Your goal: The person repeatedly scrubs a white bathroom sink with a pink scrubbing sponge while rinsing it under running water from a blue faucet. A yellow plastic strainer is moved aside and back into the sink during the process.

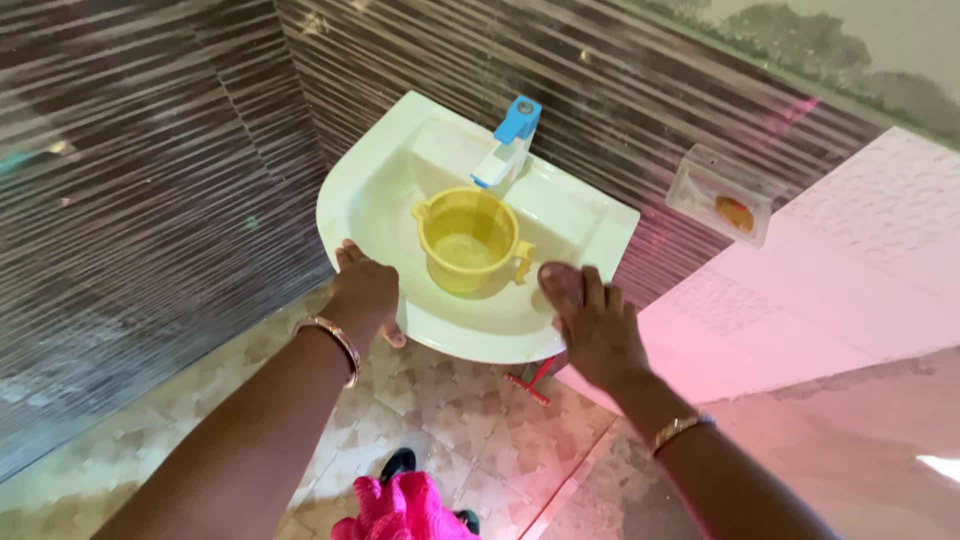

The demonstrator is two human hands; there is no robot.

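A yellow plastic mug (468, 240) with a handle stands in the bowl of a white wall-mounted washbasin (372, 190), right under a white tap with a blue lever (510, 140). Water shows in the mug's bottom. My left hand (365, 290) rests on the basin's front-left rim, fingers curled over the edge. My right hand (592, 325) lies flat on the front-right rim, fingers spread. Neither hand touches the mug. Each wrist wears a gold bangle.
Striped brown tiles cover the wall behind and to the left. A clear soap holder (722, 195) with an orange soap bar hangs on the wall at the right. Patterned beige floor tiles lie below, with a red valve (532, 378) under the basin and pink cloth (400, 510) at the bottom.
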